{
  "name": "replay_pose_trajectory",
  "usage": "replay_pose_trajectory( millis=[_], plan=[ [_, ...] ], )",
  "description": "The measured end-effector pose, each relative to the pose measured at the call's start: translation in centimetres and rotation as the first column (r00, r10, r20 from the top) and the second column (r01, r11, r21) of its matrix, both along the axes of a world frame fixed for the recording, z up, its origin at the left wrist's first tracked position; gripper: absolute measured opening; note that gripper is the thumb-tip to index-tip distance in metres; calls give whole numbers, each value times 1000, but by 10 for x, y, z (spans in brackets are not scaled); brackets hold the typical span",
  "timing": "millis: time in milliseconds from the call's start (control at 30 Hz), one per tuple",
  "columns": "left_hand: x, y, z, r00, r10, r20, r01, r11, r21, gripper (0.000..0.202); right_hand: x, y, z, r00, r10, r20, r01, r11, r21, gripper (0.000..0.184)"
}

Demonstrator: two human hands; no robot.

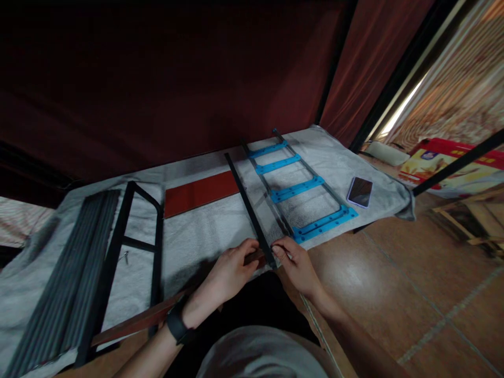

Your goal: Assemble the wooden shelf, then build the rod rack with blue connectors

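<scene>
While one long, straight, dark bar [246, 202] slants down to the lower centre of the view, the left hand [232, 270], half curled, has its fingers at the near end, and the right hand [294, 261] has bent fingertips against the other edge; how firmly either grips, I cannot tell. Right of centre, four bright-blue brackets [297, 188] with holes cross two slim rails [265, 182]. One flat red panel [200, 194] lies left of centre. One black frame [138, 243] and several ridged grey tubes [71, 278] fill the lower left; one phone [359, 191] rests at right on the fleecy grey cover [197, 247].
</scene>
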State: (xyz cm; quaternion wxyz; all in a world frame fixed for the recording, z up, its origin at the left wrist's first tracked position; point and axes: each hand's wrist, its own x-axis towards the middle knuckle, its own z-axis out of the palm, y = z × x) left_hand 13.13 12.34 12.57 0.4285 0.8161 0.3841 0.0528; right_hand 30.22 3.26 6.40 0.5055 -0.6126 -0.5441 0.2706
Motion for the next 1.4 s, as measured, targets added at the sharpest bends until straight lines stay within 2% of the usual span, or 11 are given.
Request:
replay_pose_trajectory(
  millis=[100,233,400,567,700,900,1000,1067,1200,1333,1400],
  plan=[
    [3,2,3,996,-73,-46,73,997,-12,30,-1,4,0,998,-7,61,7,1000,-7,31],
    [4,3,1,998,-50,-37,48,998,-36,32,-4,7,-2,995,-22,102,25,999,-30,37],
    [5,5,2,996,-83,20,86,975,-205,34,-4,4,-5,1000,-14,-2,13,996,-83,37],
    [8,11,4,990,-69,120,117,879,-462,40,-1,-2,-8,976,41,-212,-54,997,-56,24],
    [9,14,3,986,14,167,86,815,-573,44,-1,-2,-9,982,42,-186,-45,999,-13,20],
    [12,18,7,977,64,201,97,708,-699,45,-1,2,-10,989,57,-133,-59,998,-15,21],
    [15,22,11,985,87,151,54,673,-738,48,-2,3,-12,995,52,-86,-54,998,-15,23],
    [18,23,15,991,85,106,16,700,-714,48,-3,5,-13,997,49,-64,-50,999,-12,26],
    [21,22,17,997,33,66,13,798,-603,34,-4,6,-12,999,27,-26,-28,999,-22,32],
    [15,17,9,999,-40,18,44,886,-462,22,-5,2,-11,995,33,-97,-36,999,-28,20],
    [12,13,6,999,-35,7,35,930,-366,20,-5,1,-10,991,32,-131,-35,999,-23,17]
  ],
)
